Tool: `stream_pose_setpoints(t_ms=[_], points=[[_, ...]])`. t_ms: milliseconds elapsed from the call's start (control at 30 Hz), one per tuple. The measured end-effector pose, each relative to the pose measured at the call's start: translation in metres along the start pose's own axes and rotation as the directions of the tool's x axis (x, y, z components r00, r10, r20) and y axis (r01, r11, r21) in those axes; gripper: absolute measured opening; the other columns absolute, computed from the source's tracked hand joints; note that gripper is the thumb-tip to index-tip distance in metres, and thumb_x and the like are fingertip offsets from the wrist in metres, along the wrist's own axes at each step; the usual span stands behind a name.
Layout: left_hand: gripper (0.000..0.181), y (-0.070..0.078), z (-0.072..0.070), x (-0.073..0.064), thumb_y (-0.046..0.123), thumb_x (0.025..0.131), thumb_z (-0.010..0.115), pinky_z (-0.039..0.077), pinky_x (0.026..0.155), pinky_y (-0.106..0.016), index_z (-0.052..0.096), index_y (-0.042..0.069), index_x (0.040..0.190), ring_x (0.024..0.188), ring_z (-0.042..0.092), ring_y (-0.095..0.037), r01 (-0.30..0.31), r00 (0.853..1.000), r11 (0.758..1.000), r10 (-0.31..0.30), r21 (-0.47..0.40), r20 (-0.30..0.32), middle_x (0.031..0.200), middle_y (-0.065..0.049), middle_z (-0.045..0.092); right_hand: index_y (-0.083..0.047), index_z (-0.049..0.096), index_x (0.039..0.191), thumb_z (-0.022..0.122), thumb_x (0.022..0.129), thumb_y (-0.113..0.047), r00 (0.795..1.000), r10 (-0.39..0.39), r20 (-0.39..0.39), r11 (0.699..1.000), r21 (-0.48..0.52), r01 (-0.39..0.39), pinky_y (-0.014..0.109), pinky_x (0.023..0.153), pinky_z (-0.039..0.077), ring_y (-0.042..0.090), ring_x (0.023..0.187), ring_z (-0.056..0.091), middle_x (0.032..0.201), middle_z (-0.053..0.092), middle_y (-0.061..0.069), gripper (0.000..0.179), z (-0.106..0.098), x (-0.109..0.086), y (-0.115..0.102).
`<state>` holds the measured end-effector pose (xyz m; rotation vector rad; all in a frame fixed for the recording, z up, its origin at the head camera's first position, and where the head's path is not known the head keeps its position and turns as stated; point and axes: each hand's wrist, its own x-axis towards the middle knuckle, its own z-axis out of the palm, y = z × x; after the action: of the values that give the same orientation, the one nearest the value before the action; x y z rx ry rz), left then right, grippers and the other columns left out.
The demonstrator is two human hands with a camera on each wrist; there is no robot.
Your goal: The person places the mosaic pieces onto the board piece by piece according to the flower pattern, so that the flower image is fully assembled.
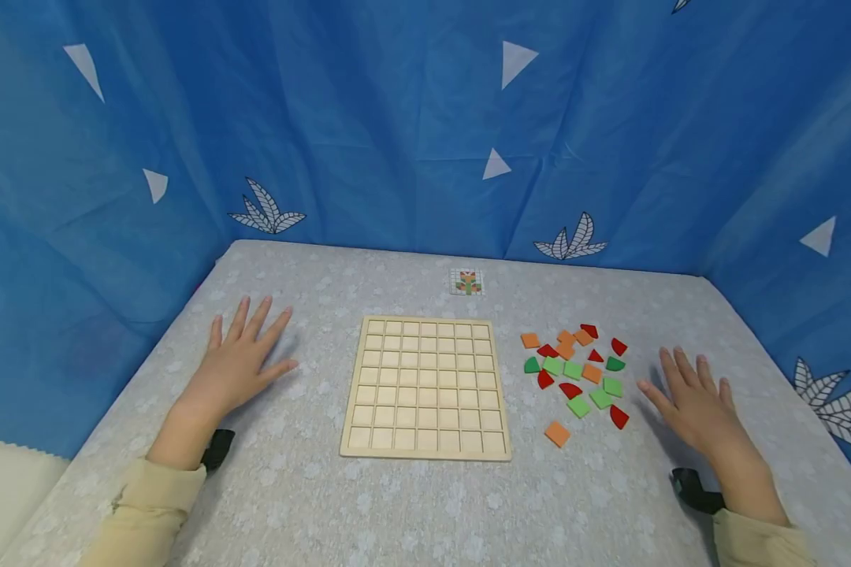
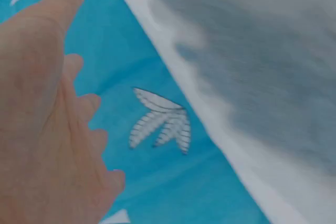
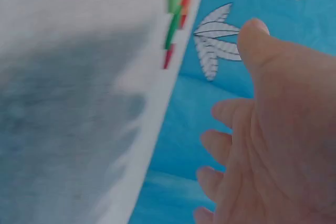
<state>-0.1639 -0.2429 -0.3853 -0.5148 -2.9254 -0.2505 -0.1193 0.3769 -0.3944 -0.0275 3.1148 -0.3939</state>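
The pale wooden square board with a seven-by-seven grid is lying flat on the grey floral tablecloth; reading the clock from its middle, with twelve toward the blue printed curtain, the bare left hand is apparently hovering around nine, its fingers spreading toward one and holding nothing. The bare right hand is apparently hovering out past three, its fingers parting toward eleven, also holding nothing. Between board and right hand, loose flat tiles are scattering around three: orange squares, light green squares, red curve-edged pieces and dark green curve-edged pieces. A small square card with a coloured pattern is lying between twelve and one. The tiles are looking light, stiff and rather smooth, probably sturdy, and their thin edges are inviting a fingertip pinch on opposite sides; the board is looking rigid and somewhat heavier, its rim offering the best hold at nine and three. Being about square, the board is showing no clear long axis, its sides running roughly twelve to six. The lone orange square, between three and four, is lying askew, one corner pointing near twelve; the curved pieces are facing mixed ways.
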Motion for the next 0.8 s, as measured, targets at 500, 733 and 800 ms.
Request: stream_pose_setpoints(t_ms=[500, 733, 800], points=[[0.082, 0.055, -0.001, 0.002, 0.046, 0.087, 0.063, 0.003, 0.104, -0.062, 0.024, 0.013, 0.15, 0.138, 0.006, -0.04, -0.133, 0.986, 0.99, 0.137, -0.052, 0.09, 0.153, -0.018, 0.014, 0.0, 0.049, 0.133, 0.064, 0.091, -0.02, 0.953, -0.285, -0.108, 0.925, 0.232, 0.303, 0.054, 0.078, 0.047, 0.037, 0.111, 0.046, 0.132, 0.045, 0.022, 0.049, -0.014, -0.005, -0.051], [0.09, 0.069, 0.006, -0.003, 0.052, 0.082, 0.066, 0.009, 0.102, -0.063, 0.022, 0.014, 0.151, 0.136, 0.011, -0.042, -0.139, 0.963, 0.968, 0.182, -0.211, 0.199, 0.151, -0.02, 0.018, -0.003, 0.063, 0.119, 0.065, 0.089, -0.01, 0.944, -0.284, -0.169, 0.898, 0.298, 0.323, 0.024, 0.051, 0.042, 0.013, 0.067, 0.049, 0.098, 0.062, 0.007, 0.03, -0.005, -0.007, -0.071], [0.096, 0.071, 0.01, -0.004, 0.057, 0.078, 0.066, 0.009, 0.102, -0.064, 0.02, 0.015, 0.151, 0.136, 0.009, -0.043, -0.126, 0.951, 0.958, 0.19, -0.256, 0.244, 0.152, -0.02, 0.015, -0.004, 0.063, 0.118, 0.064, 0.09, -0.011, 0.953, -0.276, -0.127, 0.88, 0.366, 0.304, 0.025, 0.048, 0.043, 0.013, 0.061, 0.049, 0.092, 0.062, 0.007, 0.029, -0.002, -0.007, -0.074]])
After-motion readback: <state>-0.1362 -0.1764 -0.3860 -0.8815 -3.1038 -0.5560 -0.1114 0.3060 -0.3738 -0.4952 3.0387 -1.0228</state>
